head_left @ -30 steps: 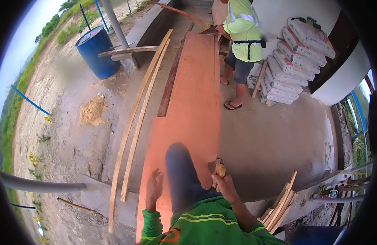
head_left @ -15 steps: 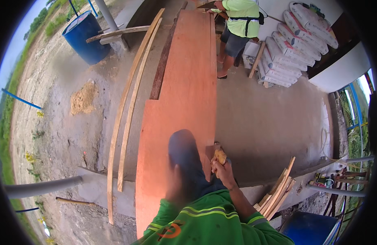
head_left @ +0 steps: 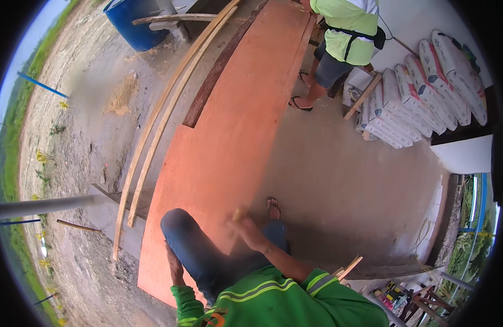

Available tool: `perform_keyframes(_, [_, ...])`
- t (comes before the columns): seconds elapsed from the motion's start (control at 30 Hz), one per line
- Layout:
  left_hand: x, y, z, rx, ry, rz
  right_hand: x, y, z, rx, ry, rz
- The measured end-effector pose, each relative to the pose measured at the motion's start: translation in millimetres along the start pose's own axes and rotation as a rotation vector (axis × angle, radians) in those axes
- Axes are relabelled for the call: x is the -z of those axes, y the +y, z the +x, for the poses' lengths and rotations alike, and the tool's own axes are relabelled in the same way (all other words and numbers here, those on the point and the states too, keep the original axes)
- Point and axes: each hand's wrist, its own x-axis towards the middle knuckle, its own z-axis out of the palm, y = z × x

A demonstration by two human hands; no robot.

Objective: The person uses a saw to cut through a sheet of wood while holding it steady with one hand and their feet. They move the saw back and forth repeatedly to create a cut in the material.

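Note:
A long reddish plywood sheet (head_left: pixel 213 136) stretches away from me, with my bent left knee on top of it. My left hand (head_left: pixel 174 264) lies against the outer side of that leg, low over the sheet; its fingers look stretched out, partly hidden by the knee. Near the sheet's right edge, my right hand (head_left: pixel 246 229) is closed round the yellowish wooden handle of a handsaw (head_left: pixel 239 213). Motion blurs the handle, and the blade is hard to make out against the plywood.
A co-worker (head_left: pixel 344 38) stands at the sheet's far end. A dark brown board (head_left: pixel 213 90) shows along its left edge. Two long wooden strips (head_left: pixel 159 136) lie left of it. Stacked cement bags (head_left: pixel 409 103) are at the far right, a blue barrel (head_left: pixel 134 24) at the far left.
My right hand has moved left with the handsaw, off its former place at the sheet's edge. My left hand has gone down beside my left leg. The view has turned and shifted.

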Motion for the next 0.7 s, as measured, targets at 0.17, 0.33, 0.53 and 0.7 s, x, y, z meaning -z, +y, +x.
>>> perform_keyframes(0.17, [16,-34,-155,0.177,0.411,-0.251,5,-6,9,-0.087,-0.025,0.037])
perform_keyframes(0.33, [2,106,-176,0.448,0.718,-0.752,35,-21,2,-0.066,0.150,0.129])
perform_keyframes(0.53, [15,122,-175,0.523,0.684,-0.469,28,-39,11,-0.202,0.061,0.049])
perform_keyframes(0.7, [-94,34,-145,0.646,0.675,-0.379,12,-67,47,-0.259,0.004,-0.002])
